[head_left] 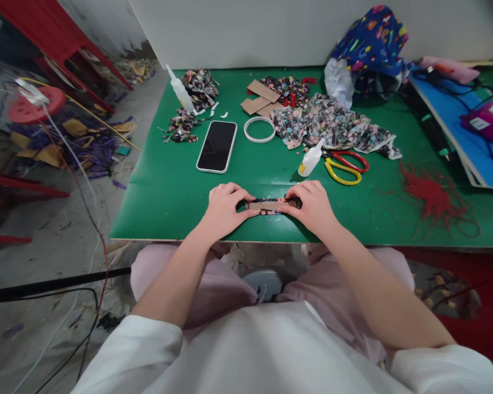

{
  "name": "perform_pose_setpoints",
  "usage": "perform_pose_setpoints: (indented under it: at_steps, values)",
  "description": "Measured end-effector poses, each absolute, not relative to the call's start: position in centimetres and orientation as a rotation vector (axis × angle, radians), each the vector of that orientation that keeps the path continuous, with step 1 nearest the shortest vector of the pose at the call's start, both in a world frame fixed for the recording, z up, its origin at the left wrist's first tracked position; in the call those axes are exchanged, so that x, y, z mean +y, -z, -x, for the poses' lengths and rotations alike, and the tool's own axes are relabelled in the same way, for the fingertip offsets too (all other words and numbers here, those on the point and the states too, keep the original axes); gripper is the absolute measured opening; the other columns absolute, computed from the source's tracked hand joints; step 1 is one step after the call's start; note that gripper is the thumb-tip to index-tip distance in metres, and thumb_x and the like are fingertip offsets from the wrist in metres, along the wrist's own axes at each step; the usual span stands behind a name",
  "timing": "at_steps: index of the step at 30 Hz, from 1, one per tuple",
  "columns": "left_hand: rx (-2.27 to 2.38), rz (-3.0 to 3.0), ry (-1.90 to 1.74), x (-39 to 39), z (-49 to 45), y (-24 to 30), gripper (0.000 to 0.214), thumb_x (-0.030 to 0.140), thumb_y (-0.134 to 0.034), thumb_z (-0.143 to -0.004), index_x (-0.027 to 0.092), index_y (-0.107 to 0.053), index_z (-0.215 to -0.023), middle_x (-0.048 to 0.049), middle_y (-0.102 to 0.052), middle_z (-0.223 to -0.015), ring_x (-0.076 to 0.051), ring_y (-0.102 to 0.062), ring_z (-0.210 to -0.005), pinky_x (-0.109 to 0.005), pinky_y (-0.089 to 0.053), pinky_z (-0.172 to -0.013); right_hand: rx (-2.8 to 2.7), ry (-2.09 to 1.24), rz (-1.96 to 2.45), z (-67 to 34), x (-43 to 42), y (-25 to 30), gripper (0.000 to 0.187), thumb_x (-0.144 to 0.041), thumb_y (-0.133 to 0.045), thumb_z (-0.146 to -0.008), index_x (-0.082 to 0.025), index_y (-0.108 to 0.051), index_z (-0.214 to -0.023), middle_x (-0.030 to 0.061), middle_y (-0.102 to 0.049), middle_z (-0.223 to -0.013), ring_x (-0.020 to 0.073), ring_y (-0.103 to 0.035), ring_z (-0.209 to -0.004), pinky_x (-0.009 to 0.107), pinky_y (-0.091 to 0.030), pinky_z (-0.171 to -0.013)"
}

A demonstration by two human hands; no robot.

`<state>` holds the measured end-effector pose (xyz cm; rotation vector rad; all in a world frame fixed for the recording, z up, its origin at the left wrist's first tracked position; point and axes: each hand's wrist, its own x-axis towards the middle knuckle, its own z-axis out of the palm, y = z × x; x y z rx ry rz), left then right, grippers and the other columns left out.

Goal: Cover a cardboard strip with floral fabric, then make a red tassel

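Fabric-edged cardboard strip (267, 206) lies near me on the green table (168, 191), between my two hands. My left hand (225, 209) pinches its left end, thumb on the near side and fingers on the far side; my right hand (312, 203) grips the right end likewise. To do this well, I should press both long edges evenly, straight and uncreased, clear of the glue bottle (311, 161) beyond my right hand

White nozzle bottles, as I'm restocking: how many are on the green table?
2: the far bottle by the left fabric scraps; the near bottle beside the scissors. More could be hidden.
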<state>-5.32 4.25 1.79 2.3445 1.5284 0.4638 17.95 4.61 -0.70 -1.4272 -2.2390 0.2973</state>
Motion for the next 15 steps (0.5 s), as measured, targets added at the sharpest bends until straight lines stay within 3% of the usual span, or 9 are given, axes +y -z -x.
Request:
perform_pose_setpoints:
  at_steps: [7, 15]
  values:
    - [1.477, -2.354, -0.332, 5.1, 5.2, -2.2, 0.029, 0.05, -0.063, -0.07, 0.025, -0.062, -0.086, -0.001, -0.057, -0.086, -0.021, -0.049, -0.087, -0.037, -0.031, -0.082, -2.246, -0.293, 1.434, -18.0, 4.6, 0.6, 0.04, -0.059, -0.055, -0.071, -0.02, -0.059, -0.081, 0.0063, -0.059, -0.081, 0.0225, -0.047, -0.083, 0.036, -0.035, -0.075]
    - [1.431, -2.428, -0.342, 6.4, 5.0, -1.8, 0.021, 0.042, -0.056, -0.078, 0.021, -0.061, -0.075, -0.0002, -0.06, -0.08, -0.018, -0.051, -0.082, -0.038, -0.033, -0.082, -2.259, -0.264, 1.433, -18.0, 4.5, 0.7, 0.04, -0.058, -0.055, -0.071, -0.02, -0.059, -0.08, 0.0066, -0.059, -0.082, 0.0223, -0.047, -0.083, 0.036, -0.035, -0.075]
